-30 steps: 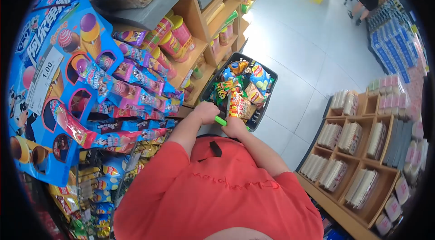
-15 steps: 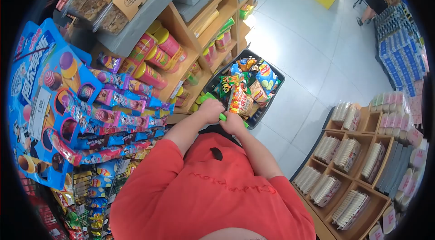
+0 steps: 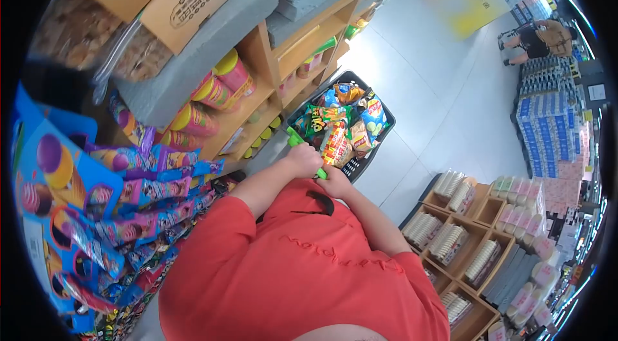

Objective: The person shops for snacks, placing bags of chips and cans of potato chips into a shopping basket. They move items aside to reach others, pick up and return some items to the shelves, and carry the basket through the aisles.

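Note:
Both my hands grip the green handle [image 3: 295, 138] of a black shopping cart [image 3: 390, 123] in front of me. My left hand [image 3: 305, 159] wraps round its left part, and my right hand [image 3: 335, 183] closes on it just to the right. Several snack bags fill the basket: a red and yellow bag [image 3: 337, 143] lies nearest my hands, a green bag [image 3: 317, 120] to its left, a blue chip bag [image 3: 372, 114] at the right and an orange-brown bag [image 3: 348, 92] at the far end. The handle's right end is hidden by my hand.
Wooden shelves with pink canisters [image 3: 194, 119] stand close on the left, beside a blue display [image 3: 67, 177] of wrapped snacks. A wooden rack [image 3: 463, 238] holds packs on the right. Ahead lie pale floor tiles [image 3: 418, 77], a yellow sign [image 3: 457, 0] and another person [image 3: 544, 38].
The view has moved forward along the aisle; the left shelves and right rack have shifted nearer and backward. Both hands keep hold of the handle, and the other person appears farther down the frame.

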`<state>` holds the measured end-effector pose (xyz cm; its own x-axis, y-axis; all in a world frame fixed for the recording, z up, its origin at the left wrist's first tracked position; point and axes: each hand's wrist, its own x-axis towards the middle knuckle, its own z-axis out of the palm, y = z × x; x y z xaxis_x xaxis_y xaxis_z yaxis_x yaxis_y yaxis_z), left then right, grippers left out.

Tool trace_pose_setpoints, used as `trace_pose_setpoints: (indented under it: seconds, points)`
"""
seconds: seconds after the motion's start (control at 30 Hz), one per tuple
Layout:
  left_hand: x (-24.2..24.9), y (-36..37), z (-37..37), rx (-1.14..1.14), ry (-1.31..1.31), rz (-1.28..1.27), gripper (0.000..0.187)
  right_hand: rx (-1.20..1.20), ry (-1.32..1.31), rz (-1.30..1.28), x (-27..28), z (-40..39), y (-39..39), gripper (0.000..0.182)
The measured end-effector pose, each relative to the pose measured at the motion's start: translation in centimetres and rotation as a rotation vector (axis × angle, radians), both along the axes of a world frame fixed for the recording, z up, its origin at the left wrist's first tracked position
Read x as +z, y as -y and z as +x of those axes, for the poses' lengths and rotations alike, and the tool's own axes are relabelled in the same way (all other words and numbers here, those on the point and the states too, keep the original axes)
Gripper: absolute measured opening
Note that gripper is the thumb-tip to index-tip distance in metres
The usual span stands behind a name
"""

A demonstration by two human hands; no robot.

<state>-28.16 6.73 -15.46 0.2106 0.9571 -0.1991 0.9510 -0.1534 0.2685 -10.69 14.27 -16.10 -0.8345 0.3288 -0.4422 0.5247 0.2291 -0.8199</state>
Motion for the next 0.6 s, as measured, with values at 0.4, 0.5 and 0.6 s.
trace_pose_setpoints:
  seconds: [0.4,0.5,0.6]
  points:
    - [0.5,-12.5,11.0,0.065,-0.025,-0.223,0.021,0.012,0.08,0.043,0.4,9.4,-12.4,0.041]
    - [1.3,-15.5,13.9,0.146,-0.06,-0.234,0.022,0.058,0.051,0.014,1.4,11.5,-16.5,0.043]
    - [0.9,-16.7,14.2,0.147,-0.036,-0.183,0.022,0.082,-0.04,0.015,0.7,12.2,-17.9,0.043]
